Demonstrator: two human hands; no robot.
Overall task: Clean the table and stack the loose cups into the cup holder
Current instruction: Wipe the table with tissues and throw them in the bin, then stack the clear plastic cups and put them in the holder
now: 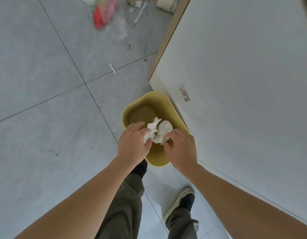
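Observation:
A yellow waste bin (pixel 149 100) stands on the grey tiled floor beside the white table (pixel 244 83). Both my hands hover over the bin's mouth. My left hand (pixel 133 144) holds a crumpled white tissue (pixel 151 130) between its fingers and thumb. My right hand (pixel 182 147) pinches a second crumpled white tissue (pixel 164 133) at its near edge. The two wads touch each other above the bin. No cups or cup holder are in view.
Litter lies on the floor at the top: a red and clear plastic bag (pixel 106 16), a white straw (pixel 140 12), a paper scrap (pixel 112 68). The table's corner (pixel 150 80) juts close to the bin. My legs and shoe (pixel 182 202) stand below.

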